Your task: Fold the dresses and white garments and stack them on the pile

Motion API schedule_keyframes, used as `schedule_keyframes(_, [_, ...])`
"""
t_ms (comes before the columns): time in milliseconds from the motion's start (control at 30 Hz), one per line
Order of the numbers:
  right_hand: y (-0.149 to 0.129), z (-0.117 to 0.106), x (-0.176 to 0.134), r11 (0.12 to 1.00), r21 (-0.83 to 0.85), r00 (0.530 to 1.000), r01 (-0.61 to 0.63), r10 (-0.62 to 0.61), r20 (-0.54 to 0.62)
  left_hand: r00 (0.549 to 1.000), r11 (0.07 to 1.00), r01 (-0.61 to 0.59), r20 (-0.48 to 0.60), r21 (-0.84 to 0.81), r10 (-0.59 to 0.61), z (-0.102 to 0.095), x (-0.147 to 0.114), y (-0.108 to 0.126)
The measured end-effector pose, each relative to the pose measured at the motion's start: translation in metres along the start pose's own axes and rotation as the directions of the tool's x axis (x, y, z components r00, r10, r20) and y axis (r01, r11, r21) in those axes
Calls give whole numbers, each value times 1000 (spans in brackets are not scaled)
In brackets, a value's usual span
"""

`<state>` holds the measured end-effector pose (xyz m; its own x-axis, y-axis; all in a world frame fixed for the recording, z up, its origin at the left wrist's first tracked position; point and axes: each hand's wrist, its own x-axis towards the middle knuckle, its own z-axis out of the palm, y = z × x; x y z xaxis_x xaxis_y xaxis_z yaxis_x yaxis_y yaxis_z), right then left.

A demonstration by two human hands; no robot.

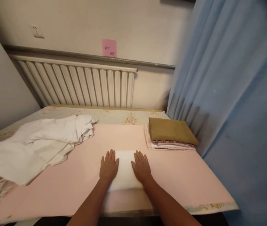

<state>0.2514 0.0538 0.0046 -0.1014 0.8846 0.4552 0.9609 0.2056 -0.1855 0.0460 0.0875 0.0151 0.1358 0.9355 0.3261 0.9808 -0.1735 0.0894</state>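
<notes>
A white folded cloth (pixel 125 171) lies flat on the pink sheet (pixel 178 175) in front of me. My left hand (pixel 109 165) rests palm down along its left side, fingers stretched forward. On the opposite side my right hand (pixel 141 166) lies palm down too, its fingers extended and slightly spread. Both thumbs point inward over the cloth. Neither hand grips anything. The cloth's side edges are partly hidden under my hands and wrists.
Loose white fabric (pixel 39 141) lies crumpled at the left. A stack of folded cloths, topped by a brown one (pixel 172 130), sits at the back right. Behind the bed stands a radiator (pixel 88 83); a blue curtain (pixel 220 72) hangs along the right.
</notes>
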Motion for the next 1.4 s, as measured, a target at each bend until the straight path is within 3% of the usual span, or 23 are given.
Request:
schedule_keyframes(533, [-1,1,-1,999,-54,1000,-8,8,13,998,999,31,61,43,-33,0,-4,-14])
schedule_keyframes(867, [-2,1,-1,999,-29,999,-22,22,28,986,994,76,144,74,-86,-14,-20,-22])
schedule_keyframes(1000, [-2,2,-1,999,-13,999,-32,32,32,992,988,98,73,119,-108,-29,-17,-13])
schedule_keyframes(1167, [-2,3,0,999,-7,999,-34,34,20,991,987,-126,-39,104,130,-39,-5,20])
schedule_keyframes(1300, [-1,2,0,1000,-16,1000,-21,21,8,957,957,-291,8,8,291,-24,3,44])
schedule_keyframes(1400, [0,1,-1,1000,-18,1000,-5,5,4,940,942,-330,73,-60,333,-8,4,48])
